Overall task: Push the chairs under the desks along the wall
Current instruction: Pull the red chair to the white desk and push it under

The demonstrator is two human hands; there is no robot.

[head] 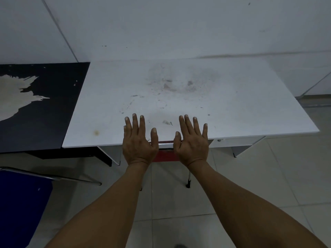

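I judge the red chair (165, 155) is now almost fully under the white surface (197, 97), both my left hand (138, 142) and right hand (192, 142) above its back with fingers (134, 122) spread, holding nothing, so next comes the blue chair (19, 199) left of this surface.

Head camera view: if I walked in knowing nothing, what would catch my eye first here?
Two bare hands, left hand and right hand, spread open with fingers splayed above the near edge of a smudged white desk by the wall. Between them a red chair peeks out, mostly tucked under that desk. To the left, a black desk shows a big pale patch of worn surface, with a blue chair in front, not under it.
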